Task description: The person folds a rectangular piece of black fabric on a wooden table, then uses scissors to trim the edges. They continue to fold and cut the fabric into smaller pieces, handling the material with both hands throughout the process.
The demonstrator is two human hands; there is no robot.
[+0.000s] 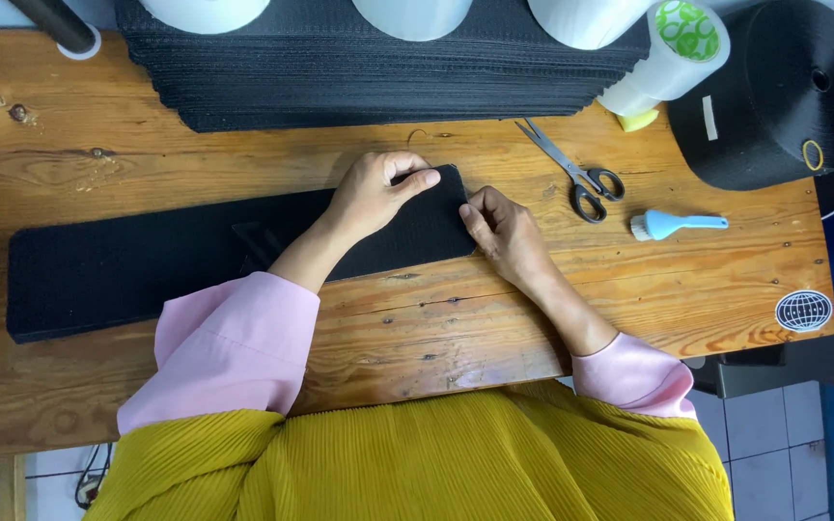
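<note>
Two hands meet at the right end of a long black knit strip (147, 265) lying flat across the wooden table (436, 328). Left hand (375, 193) rests on the strip, fingers curled, pinching its top corner. Right hand (504, 232) pinches the end edge with bent fingers. Scissors (576, 174) and a blue brush (678, 225) lie just right; stacked black knit pieces (340, 77) sit behind.

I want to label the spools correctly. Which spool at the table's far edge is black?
The large spool at the far right corner, behind the scissors, is black. The other spools in that row are white, one with a green-printed end.
</note>
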